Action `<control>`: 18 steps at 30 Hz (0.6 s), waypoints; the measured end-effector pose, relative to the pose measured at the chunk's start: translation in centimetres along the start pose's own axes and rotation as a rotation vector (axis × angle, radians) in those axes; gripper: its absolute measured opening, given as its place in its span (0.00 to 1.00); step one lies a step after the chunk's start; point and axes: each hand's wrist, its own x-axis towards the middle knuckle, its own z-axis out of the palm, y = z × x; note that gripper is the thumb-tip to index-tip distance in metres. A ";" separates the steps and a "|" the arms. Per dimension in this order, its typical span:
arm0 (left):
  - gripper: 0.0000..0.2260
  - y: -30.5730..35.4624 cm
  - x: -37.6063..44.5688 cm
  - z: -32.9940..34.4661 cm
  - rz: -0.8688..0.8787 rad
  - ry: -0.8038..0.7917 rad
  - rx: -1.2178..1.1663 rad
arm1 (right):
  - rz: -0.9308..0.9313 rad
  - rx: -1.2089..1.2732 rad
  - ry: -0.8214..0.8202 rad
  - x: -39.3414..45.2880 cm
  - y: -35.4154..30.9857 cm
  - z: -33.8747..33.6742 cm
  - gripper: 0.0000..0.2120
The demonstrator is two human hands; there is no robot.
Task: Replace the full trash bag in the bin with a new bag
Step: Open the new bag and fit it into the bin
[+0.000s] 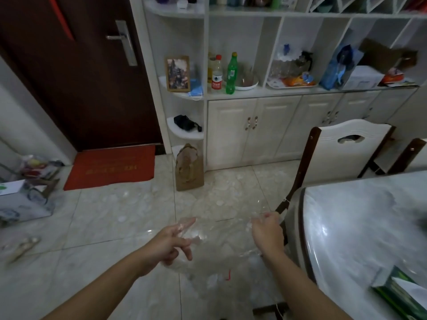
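left hand (172,239) fingers spread inside clear bag (221,245), right hand (266,232) pinching its far edge

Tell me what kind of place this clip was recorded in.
Most likely a home, in a dining area by the entrance. A dark front door has a red doormat before it, a white shelf unit holds bottles and household clutter, and a dining table with a chair stands at right.

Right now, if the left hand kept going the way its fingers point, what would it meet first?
The left hand is already touching the clear plastic bag stretched between both hands. Its fingers point up and right, so it would push further into that film. Beyond is floor tile, though depth is hard to judge.
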 end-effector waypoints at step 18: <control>0.25 3.3 -2.1 -4.5 0.066 -0.256 -0.031 | -0.409 -0.920 -0.726 -4.6 -2.5 12.6 0.39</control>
